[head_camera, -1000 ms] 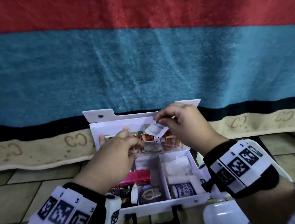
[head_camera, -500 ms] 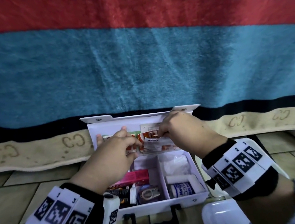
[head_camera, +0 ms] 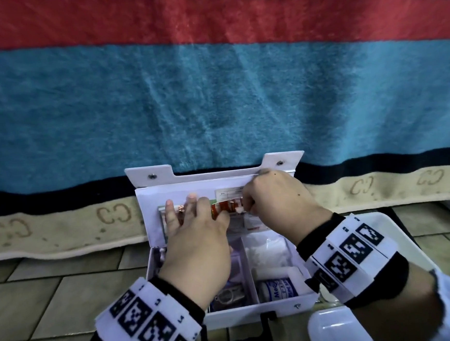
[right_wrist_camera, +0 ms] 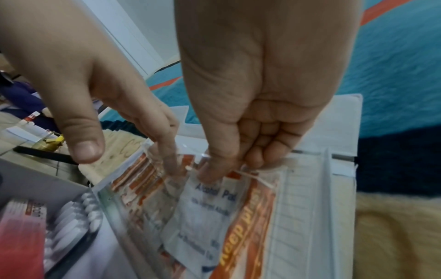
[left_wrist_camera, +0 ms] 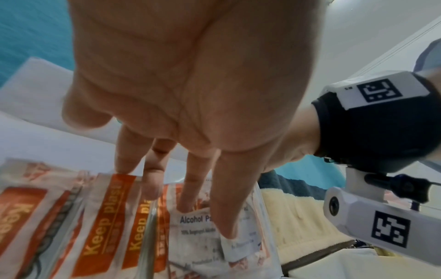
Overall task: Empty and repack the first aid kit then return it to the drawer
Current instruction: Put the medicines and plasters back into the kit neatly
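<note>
The white first aid kit [head_camera: 256, 309] lies open on the tiled floor, its lid [head_camera: 219, 181] upright against a hanging blanket. A clear pocket on the lid holds orange plaster packets [head_camera: 225, 206] [left_wrist_camera: 105, 217] [right_wrist_camera: 248, 217]. My left hand [head_camera: 186, 208] [left_wrist_camera: 167, 188] lies with straight fingers on the pocket, fingertips tucked behind its clear front. My right hand [head_camera: 251, 206] [right_wrist_camera: 214, 169] pinches the top of a white alcohol pad [left_wrist_camera: 195, 232] [right_wrist_camera: 205, 213], which sits mostly inside the pocket among the plasters.
The kit's tray holds white gauze [head_camera: 268, 250], a white roll with blue print [head_camera: 279, 287] and small metal items [head_camera: 228, 295]. A black handle [head_camera: 237, 339] faces me. A white plastic box [head_camera: 335, 325] lies at my right wrist. The striped blanket [head_camera: 213, 104] fills the back.
My right hand has brought the alcohol pad down from above the lid into the pocket. My left fingers have gone from pinching the pocket to lying straight on it.
</note>
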The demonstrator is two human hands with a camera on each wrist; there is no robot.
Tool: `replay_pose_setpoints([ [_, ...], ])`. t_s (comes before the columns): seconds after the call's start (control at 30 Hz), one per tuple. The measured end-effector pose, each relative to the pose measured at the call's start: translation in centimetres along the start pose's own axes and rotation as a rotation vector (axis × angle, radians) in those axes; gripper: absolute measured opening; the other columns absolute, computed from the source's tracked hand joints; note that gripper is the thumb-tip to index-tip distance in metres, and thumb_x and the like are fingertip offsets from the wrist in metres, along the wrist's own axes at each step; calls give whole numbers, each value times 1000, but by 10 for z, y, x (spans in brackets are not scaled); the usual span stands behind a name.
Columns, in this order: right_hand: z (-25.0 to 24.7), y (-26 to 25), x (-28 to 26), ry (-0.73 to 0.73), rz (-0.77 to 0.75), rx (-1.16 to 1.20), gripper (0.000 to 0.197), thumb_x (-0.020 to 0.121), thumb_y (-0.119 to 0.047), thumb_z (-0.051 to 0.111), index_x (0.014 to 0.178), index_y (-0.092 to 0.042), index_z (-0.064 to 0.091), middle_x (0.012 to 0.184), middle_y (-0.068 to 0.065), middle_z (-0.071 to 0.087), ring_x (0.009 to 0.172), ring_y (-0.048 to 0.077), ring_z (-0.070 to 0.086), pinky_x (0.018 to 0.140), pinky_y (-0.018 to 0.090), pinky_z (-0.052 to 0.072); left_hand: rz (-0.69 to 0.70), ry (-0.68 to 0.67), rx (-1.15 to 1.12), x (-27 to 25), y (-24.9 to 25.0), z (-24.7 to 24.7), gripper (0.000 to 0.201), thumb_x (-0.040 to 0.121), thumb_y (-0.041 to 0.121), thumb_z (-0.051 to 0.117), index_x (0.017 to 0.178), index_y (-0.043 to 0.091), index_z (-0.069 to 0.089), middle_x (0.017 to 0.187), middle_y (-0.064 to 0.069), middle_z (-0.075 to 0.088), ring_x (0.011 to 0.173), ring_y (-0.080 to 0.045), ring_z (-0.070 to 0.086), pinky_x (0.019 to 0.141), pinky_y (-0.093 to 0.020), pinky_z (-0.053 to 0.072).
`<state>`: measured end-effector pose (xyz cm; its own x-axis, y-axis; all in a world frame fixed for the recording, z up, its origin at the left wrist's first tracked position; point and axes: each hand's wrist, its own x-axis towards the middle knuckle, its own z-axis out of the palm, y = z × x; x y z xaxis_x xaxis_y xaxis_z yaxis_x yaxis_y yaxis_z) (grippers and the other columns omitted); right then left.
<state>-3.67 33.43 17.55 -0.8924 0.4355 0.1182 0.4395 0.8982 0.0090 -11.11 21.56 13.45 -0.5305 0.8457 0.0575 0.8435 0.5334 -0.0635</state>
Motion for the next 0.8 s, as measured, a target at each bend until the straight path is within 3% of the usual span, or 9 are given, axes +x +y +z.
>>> replay_pose_setpoints([
  [0.27, 13, 1, 4, 50, -18, -53, 19, 81, -14, 58, 96, -19, 70, 101, 4, 65, 107, 24, 54, 82, 27, 39, 7, -66, -28, -2, -5, -3, 52, 94, 36, 48, 142, 23, 31, 144, -9, 15, 147, -28, -3, 111, -60, -12],
  [0.33, 11, 7, 2, 60, -18, -17, 22, 80, -14, 59, 98, -21, 71, 101, 2, 65, 105, 24, 57, 78, 27, 41, 15, -56, -77, -6, -9, -10, 50, 95, 35, 48, 141, 25, 32, 141, -4, 24, 146, -24, 8, 112, -59, -10],
  [0.4, 9, 12, -2, 151, -129, 88, 22, 75, -11, 64, 89, -24, 73, 92, -1, 69, 94, 24, 64, 75, 29, 50, 25, 79, -214, -12, -16, -14, 41, 94, 28, 50, 134, 27, 42, 129, 4, 37, 131, -17, 37, 117, -55, 2],
  [0.43, 8, 15, -7, 261, -188, 158, 20, 72, -9, 67, 83, -24, 74, 86, -2, 70, 86, 24, 66, 71, 30, 53, 30, 191, -316, -15, -20, -15, 33, 92, 25, 54, 125, 26, 51, 120, 8, 42, 114, -15, 49, 117, -51, 20],
  [0.5, 5, 19, -23, 553, -275, 252, 13, 73, -12, 71, 83, -20, 72, 86, -2, 68, 81, 22, 63, 70, 31, 51, 13, 440, -424, -23, -32, -21, 25, 82, 17, 68, 106, 21, 62, 106, 7, 47, 91, -12, 49, 89, -35, 44],
  [0.57, 4, 26, -37, 629, -214, 182, 32, 70, -24, 76, 101, -21, 68, 100, -1, 63, 93, 21, 55, 79, 34, 42, -95, 601, -341, -27, -50, -21, 43, 69, 15, 79, 108, 19, 62, 111, -4, 48, 99, -20, 42, 84, -42, 43],
  [0.67, 9, 43, -46, 486, -85, 73, 34, 72, -32, 71, 106, -26, 66, 103, -6, 64, 98, 21, 55, 79, 31, 32, -133, 544, -321, -24, -79, -20, 36, 71, 21, 79, 104, 29, 64, 115, -2, 53, 108, -28, 43, 89, -51, 41],
  [0.73, 13, 49, -54, 489, -87, 34, 15, 80, -29, 57, 85, -24, 70, 84, -6, 68, 82, 23, 64, 74, 34, 42, -6, 488, -379, -27, -91, -17, 6, 83, 34, 60, 88, 38, 59, 98, 11, 61, 95, -20, 57, 85, -52, 46],
  [0.8, 16, 49, -67, 483, -92, 78, 14, 80, -22, 57, 78, -19, 70, 75, -3, 69, 72, 24, 65, 67, 36, 52, 104, 423, -397, -37, -96, -11, 2, 85, 41, 47, 86, 41, 49, 97, 15, 62, 93, -16, 61, 84, -51, 49],
])
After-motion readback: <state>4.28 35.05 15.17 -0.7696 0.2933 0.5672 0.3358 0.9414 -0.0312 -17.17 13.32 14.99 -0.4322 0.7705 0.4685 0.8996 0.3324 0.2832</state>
